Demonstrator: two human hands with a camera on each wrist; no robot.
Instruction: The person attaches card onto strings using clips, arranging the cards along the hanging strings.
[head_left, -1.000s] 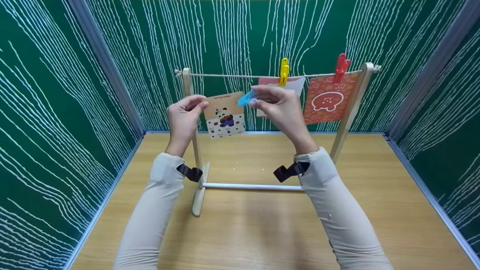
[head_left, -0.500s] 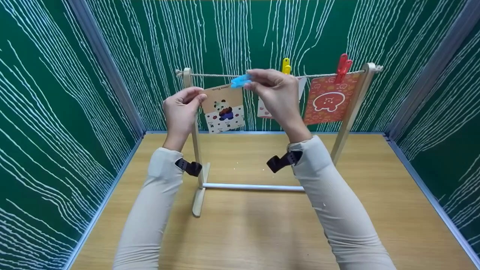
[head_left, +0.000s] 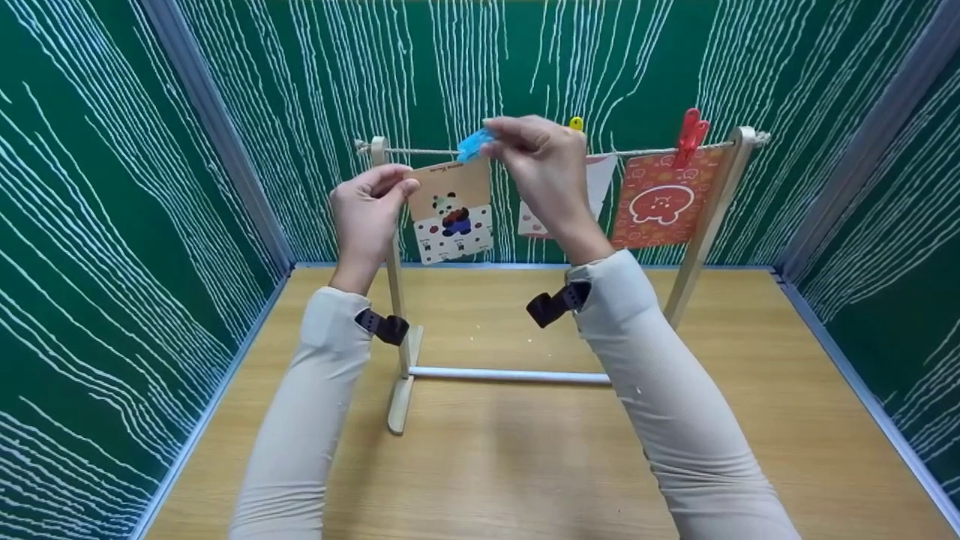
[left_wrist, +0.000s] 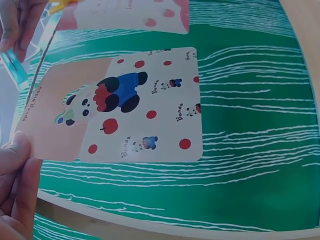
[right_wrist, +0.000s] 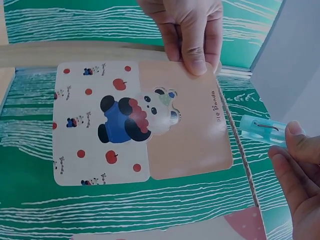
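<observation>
My left hand [head_left: 367, 217] pinches a card [head_left: 450, 214] with a panda printed on it by its upper left corner, thumb in front. The card's top edge lies along the rope [right_wrist: 244, 160], tilted slightly in the head view. Between the thumb and fingers of my right hand [head_left: 544, 161] is a light blue clothespin [right_wrist: 262, 129]. Its tip points at the rope and the card's top edge from above; in the right wrist view a small gap shows between the tip and the rope.
The rope runs between the posts of a wooden stand [head_left: 397, 300]. Farther right hang a red card [head_left: 660, 202] under a red clothespin [head_left: 690, 139] and a pink-and-white card [head_left: 600, 180] at a yellow clothespin [head_left: 576, 124], partly behind my right hand. Green walls surround the table [head_left: 480, 450].
My right hand has moved up and left with the blue clothespin, from beside the card to above its top edge. The left hand has raised the card toward the rope.
</observation>
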